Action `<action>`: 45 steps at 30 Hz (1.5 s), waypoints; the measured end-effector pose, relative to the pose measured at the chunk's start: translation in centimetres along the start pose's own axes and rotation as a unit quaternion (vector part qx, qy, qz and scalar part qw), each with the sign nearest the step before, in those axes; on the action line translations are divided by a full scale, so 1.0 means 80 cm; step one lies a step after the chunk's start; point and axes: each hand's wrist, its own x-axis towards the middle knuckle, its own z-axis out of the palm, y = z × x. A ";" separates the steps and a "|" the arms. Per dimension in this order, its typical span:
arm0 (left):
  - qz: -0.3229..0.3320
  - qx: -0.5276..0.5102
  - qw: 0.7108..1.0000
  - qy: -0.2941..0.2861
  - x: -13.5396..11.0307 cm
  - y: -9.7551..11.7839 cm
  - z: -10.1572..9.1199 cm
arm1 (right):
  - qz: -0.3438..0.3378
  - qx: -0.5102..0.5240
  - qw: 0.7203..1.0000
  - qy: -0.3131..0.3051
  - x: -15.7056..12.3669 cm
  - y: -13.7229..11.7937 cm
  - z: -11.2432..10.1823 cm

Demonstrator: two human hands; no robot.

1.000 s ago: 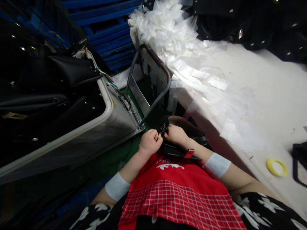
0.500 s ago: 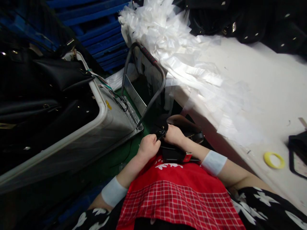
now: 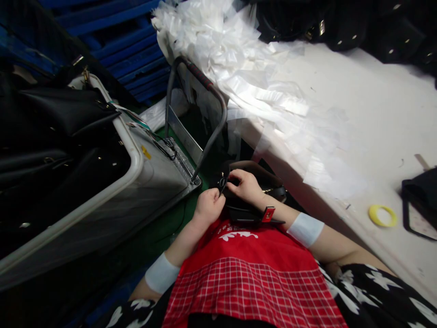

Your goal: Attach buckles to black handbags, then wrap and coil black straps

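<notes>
A black handbag [image 3: 259,180] rests on my lap, above a red checked apron [image 3: 252,282]. My left hand [image 3: 209,206] is closed in a pinch on a small metal clasp [image 3: 222,184] at the bag's strap end. My right hand [image 3: 246,186] grips the black strap just beside that clasp, fingers curled over it. The two hands nearly touch. A red tag [image 3: 268,214] hangs from the bag below my right wrist. Both forearms wear white wrist bands.
A cart bin [image 3: 136,159] full of black bags stands at my left, its grey handle [image 3: 211,95] rising beside a white table [image 3: 375,118]. A heap of white plastic strips [image 3: 246,68] lies on the table, along with a yellow tape ring [image 3: 382,215] and black bags at the back.
Both hands have lifted the strap end slightly up and to the left. My right fingers have shifted over the strap near the clasp. The view has panned a little.
</notes>
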 end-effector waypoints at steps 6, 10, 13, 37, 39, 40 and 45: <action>0.001 0.015 1.000 -0.002 0.002 -0.001 0.001 | 0.087 -0.016 0.995 -0.043 0.012 0.006 0.014; -0.003 0.022 1.000 -0.001 0.003 -0.004 0.002 | 0.119 -0.030 0.990 -0.075 0.021 0.013 0.021; -0.003 0.029 1.000 -0.001 0.003 -0.004 0.003 | 0.134 -0.042 0.986 -0.089 0.021 0.015 0.022; 0.034 0.051 0.996 0.059 -0.005 0.038 -0.070 | 0.067 0.251 0.964 -0.046 -0.064 -0.036 -0.086; 0.065 0.025 0.996 0.058 -0.004 0.057 -0.077 | 0.057 0.268 0.961 -0.043 -0.063 -0.039 -0.076; 0.078 0.013 0.996 0.041 -0.002 0.065 -0.079 | 0.052 0.271 0.960 -0.048 -0.063 -0.040 -0.073; 0.094 -0.013 0.993 -0.073 0.013 0.094 -0.079 | 0.057 0.298 0.951 -0.066 -0.066 -0.036 -0.072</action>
